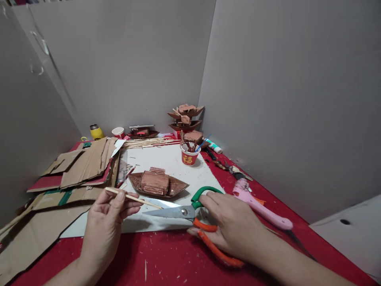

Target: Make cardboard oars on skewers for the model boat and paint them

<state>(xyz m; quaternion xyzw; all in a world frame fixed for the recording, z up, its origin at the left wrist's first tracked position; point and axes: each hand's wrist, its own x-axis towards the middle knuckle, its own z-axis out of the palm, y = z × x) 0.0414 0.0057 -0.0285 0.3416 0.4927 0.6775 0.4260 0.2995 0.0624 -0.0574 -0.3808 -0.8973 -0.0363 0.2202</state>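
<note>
A thin wooden stick point(133, 198) is pinched between the thumb and fingers of my left hand point(111, 214). Its right end reaches between the parted blades of a pair of scissors point(178, 212). My right hand point(229, 218) has its fingers in the scissors' green and orange handles. Just beyond the blades, a brown model boat point(157, 182) with a reddish-brown cabin rests on a white board point(143, 159).
Cardboard pieces point(86, 163) are stacked at the left. A red paper cup point(189, 155) stands behind the boat. More model boats point(186, 117) and a bundle of sticks point(151, 142) lie at the back. A pink glue gun point(258, 206) lies right.
</note>
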